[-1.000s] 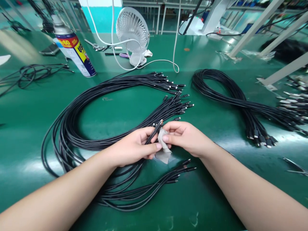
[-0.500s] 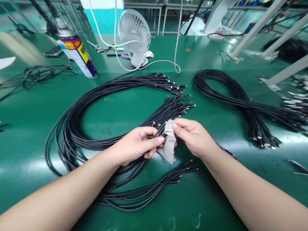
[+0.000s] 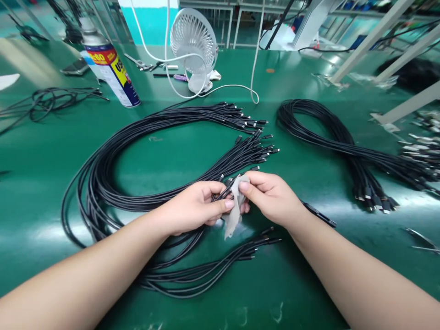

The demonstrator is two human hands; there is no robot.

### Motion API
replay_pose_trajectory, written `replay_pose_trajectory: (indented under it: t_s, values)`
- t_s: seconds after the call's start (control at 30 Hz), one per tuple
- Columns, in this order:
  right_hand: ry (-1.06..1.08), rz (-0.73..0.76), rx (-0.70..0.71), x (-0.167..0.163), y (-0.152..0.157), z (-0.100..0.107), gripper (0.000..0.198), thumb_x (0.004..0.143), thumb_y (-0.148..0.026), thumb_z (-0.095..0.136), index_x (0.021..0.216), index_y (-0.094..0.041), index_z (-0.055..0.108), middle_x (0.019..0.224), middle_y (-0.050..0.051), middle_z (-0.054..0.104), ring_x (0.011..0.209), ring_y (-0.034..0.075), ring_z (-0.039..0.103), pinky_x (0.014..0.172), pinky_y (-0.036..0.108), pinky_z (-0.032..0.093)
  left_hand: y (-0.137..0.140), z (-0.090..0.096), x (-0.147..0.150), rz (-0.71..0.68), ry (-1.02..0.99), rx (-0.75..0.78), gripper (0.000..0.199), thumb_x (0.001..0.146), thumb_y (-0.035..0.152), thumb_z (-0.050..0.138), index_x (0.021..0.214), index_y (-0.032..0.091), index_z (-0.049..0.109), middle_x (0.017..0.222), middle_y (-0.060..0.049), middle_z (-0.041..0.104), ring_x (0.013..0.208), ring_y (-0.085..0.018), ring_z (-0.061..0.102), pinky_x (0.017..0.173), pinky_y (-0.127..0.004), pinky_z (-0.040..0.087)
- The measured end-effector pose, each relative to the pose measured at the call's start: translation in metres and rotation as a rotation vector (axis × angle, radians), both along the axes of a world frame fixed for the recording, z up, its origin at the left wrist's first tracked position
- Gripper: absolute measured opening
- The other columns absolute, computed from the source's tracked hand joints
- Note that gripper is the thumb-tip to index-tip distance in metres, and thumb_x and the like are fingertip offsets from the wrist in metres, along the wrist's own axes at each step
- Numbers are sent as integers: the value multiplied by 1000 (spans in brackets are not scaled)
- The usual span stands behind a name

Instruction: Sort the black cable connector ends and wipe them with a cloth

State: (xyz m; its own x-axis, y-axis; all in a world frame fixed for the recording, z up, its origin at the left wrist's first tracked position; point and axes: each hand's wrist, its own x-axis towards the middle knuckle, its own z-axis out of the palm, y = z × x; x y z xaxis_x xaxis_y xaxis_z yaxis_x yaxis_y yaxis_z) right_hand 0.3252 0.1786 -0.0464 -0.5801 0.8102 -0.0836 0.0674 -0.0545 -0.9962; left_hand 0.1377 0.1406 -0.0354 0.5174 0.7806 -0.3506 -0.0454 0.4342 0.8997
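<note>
Black cables [image 3: 113,183] with small plugs at their ends curve in a big loop on the green table. My left hand [image 3: 199,206] is closed around a few of these cables near their plug ends. Between thumb and fingers, my right hand [image 3: 271,195] pinches a light grey cloth [image 3: 234,213], which wraps against the held plugs and hangs down in front of them. The cloth covers the plug that it touches. Below my hands lies a smaller group of cables [image 3: 206,275], plugs pointing right.
Behind the loop stand a spray can [image 3: 113,68] and a white fan [image 3: 194,46] with its white cord. Another cable bundle [image 3: 319,123] lies at the right, near slanted metal legs [image 3: 405,105]. Tweezers [image 3: 422,240] rest at the right edge, and a loose cable coil [image 3: 51,103] at the left.
My right hand has shifted slightly left and the cloth has moved with it, its hanging end swinging left. My left hand keeps its hold on the cables.
</note>
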Motion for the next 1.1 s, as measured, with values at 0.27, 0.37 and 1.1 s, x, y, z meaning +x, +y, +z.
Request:
replay_pose_trajectory:
  t_s: [0.27,0.37,1.1]
  values:
    - [57,26,-85,-6,-3,5,36,75,-48,75,72,-18,55,64,-1,62,49,9,56,46,23,47,-1,7,1,62,38,-31,30,72,34,78,77,15,55,56,7,51,44,-3,32,42,-18,24]
    - [52,33,-29,-7,-4,7,34,79,-50,70,75,-17,61,64,0,61,51,9,55,49,24,48,0,6,2,57,19,-17,28,74,35,76,78,14,58,61,4,56,45,-3,36,43,-18,27]
    - [48,-43,-23,3,6,2,40,75,-47,76,63,-20,49,52,-3,57,45,10,52,44,23,40,0,1,3,116,53,-36,37,73,43,76,74,17,50,51,9,39,43,-3,31,42,-17,26]
